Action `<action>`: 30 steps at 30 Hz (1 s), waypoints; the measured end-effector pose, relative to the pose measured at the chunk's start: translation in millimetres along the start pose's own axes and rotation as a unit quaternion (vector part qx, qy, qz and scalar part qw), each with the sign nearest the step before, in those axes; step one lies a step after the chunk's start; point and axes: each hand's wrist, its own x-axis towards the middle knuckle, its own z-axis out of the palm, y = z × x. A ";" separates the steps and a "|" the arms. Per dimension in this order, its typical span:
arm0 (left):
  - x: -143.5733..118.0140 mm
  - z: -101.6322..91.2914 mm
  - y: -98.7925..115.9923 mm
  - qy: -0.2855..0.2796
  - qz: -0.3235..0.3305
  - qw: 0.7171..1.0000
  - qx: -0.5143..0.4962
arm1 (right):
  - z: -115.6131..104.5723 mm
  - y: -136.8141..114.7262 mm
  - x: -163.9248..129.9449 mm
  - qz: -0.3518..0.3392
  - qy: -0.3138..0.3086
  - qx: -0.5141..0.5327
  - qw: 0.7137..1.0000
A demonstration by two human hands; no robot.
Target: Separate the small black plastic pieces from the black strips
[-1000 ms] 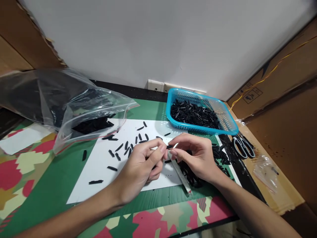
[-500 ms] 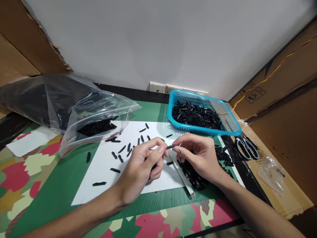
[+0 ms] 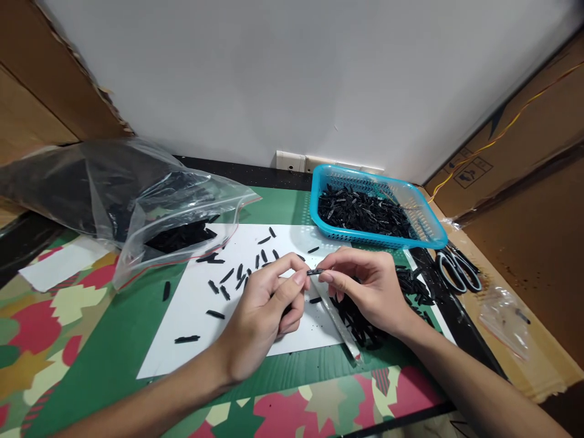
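Between my fingertips, over a white sheet of paper [image 3: 168, 359], is a small, narrow black strip-shaped piece [image 3: 314, 272]. My left hand [image 3: 269, 298] pinches its left end with thumb and forefinger, the other fingers curled in. At its right end, my right hand [image 3: 365, 286] grips it between thumb and fingertips. Several similar loose black pieces [image 3: 187, 339] are scattered on the paper to the left. A heap of black pieces [image 3: 360, 328] lies beneath and beside my right hand, partly hidden by it. Next to the heap lies a thin, whitish, plastic-wrapped stick [image 3: 340, 325].
A blue basket [image 3: 378, 241] full of black pieces stands behind my right hand. A clear zip bag [image 3: 137, 213] of black pieces lies open at the left. Scissors [image 3: 456, 272] and a small plastic bag [image 3: 504, 322] are at the right, near cardboard [image 3: 533, 237]. A wall [image 3: 319, 79] rises behind.
The black piece, still held by both hands, has turned slightly to lie more level. The whole view has shifted a little; the other things look unmoved.
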 end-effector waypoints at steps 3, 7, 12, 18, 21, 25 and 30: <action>-0.3 0.1 -0.5 0.000 -0.004 1.000 -0.007 | -0.2 0.7 -0.2 0.005 0.000 0.007 1.000; -0.6 -0.1 -2.2 -0.002 -0.004 1.000 -0.014 | -0.4 0.0 -1.2 -0.001 -0.006 0.010 1.000; -0.9 0.9 -2.7 -0.005 -0.003 1.000 -0.019 | 0.2 -1.4 -1.1 -0.001 -0.012 0.005 1.000; 0.1 0.5 -3.5 -0.006 0.002 1.000 -0.024 | -0.1 -3.8 -0.2 -0.003 -0.029 0.004 1.000; 0.2 -0.2 -4.5 -0.009 0.000 1.000 -0.025 | -0.6 -4.6 -0.5 -0.002 -0.036 0.002 0.999; -0.5 -0.1 -4.1 -0.007 -0.001 1.000 -0.021 | 0.8 -5.4 -1.6 -0.003 -0.039 -0.008 0.999; -0.7 0.2 -2.2 -0.007 -0.018 1.000 -0.011 | -3.3 -8.5 -0.7 -0.114 -0.014 -0.152 0.982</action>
